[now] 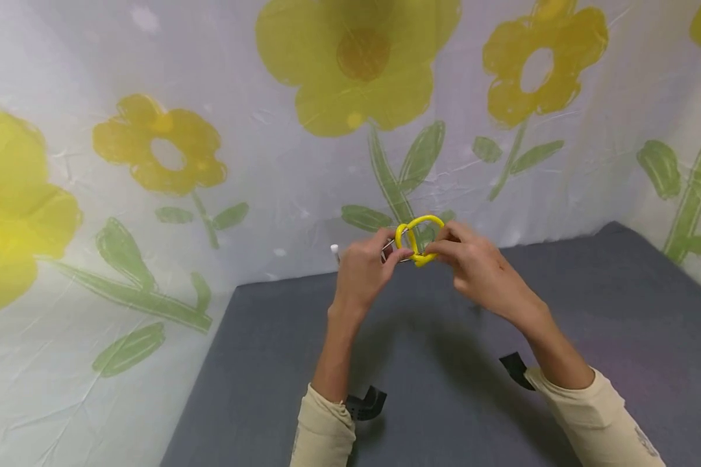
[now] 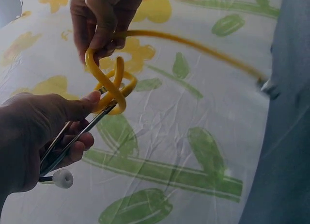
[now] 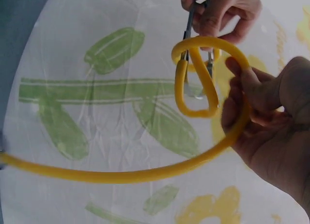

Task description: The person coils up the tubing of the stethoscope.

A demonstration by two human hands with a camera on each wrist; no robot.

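Note:
A stethoscope with yellow tubing (image 1: 431, 219) is held up in the air between both hands. My left hand (image 1: 361, 269) pinches its metal ear tubes (image 2: 99, 120) close to where the yellow tubing begins. A white ear tip (image 2: 63, 179) pokes out below that hand in the left wrist view. The tubing loops and crosses itself around the metal tubes. My right hand (image 1: 481, 269) grips the tubing between thumb and fingers at the side of the loop. From there the tube (image 3: 121, 177) curves away to a blurred chest piece (image 2: 269, 88).
Below the hands lies a dark grey table surface (image 1: 257, 376). Behind it hangs a white sheet (image 1: 280, 194) printed with yellow flowers and green leaves. Black pieces (image 1: 369, 403) stick out from the cuffs of both beige sleeves (image 1: 324, 431).

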